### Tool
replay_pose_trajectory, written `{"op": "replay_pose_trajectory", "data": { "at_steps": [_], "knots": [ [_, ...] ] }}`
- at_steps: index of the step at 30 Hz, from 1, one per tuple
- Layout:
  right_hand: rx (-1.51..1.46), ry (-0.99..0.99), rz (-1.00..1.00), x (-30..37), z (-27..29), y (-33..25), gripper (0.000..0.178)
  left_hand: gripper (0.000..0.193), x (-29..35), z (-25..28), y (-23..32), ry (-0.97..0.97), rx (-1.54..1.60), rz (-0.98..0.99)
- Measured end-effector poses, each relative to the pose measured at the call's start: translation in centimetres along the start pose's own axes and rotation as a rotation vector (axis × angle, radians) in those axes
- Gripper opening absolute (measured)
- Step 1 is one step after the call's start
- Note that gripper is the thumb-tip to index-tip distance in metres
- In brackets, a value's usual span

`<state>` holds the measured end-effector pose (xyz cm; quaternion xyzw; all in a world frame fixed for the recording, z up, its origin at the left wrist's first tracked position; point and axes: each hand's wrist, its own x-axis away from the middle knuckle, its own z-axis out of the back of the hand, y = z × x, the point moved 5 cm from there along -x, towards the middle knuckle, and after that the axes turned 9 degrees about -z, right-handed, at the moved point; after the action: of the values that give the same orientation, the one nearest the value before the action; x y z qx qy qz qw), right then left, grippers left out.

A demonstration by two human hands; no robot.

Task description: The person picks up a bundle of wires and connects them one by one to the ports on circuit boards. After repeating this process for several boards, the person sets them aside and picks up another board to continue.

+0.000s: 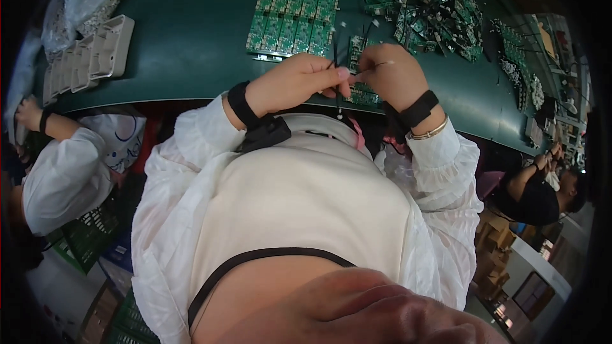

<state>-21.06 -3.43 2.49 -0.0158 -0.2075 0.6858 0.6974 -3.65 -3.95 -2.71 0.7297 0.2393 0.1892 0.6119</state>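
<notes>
At the table's near edge, my left hand (293, 85) is closed in a pinch on a thin black cable (338, 99), which hangs down to a small white connector. My right hand (396, 76) is close beside it with curled fingers, and a thin wire (381, 64) sticks out past them. The fingertips nearly meet, so I cannot tell whether both hold the same cable. Partly covered by my right hand, a strip of green circuit boards (364, 97) lies on the table. Just beyond my left hand is a larger panel of green circuit boards (290, 22).
A heap of green boards with black cables (433, 9) spreads at the far right. More boards (510, 48) and small white parts (537, 92) lie beyond. A beige compartment tray (109, 51) and a clear plastic bag (89, 0) stand left. Co-workers sit on both sides.
</notes>
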Motion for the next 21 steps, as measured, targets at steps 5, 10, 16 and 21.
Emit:
{"op": "replay_pose_trajectory", "data": {
  "at_steps": [5,10,16,21],
  "knots": [
    [-0.348,0.072,0.017,2.6,1.8,1.6,0.015,0.041,0.3,1.8,1.6,0.278,0.193,-0.03],
    [-0.821,0.112,0.154,5.2,2.2,0.1,0.012,0.042,0.1,1.4,3.0,0.341,0.21,-0.103],
    [-0.784,-0.025,0.066,5.5,0.6,-1.8,0.015,0.044,0.6,0.3,4.0,0.332,0.058,-0.136],
    [-0.565,0.132,0.13,6.5,1.4,-1.9,0.014,0.037,0.7,-0.7,5.6,0.258,-0.359,-0.14]
  ]
}}
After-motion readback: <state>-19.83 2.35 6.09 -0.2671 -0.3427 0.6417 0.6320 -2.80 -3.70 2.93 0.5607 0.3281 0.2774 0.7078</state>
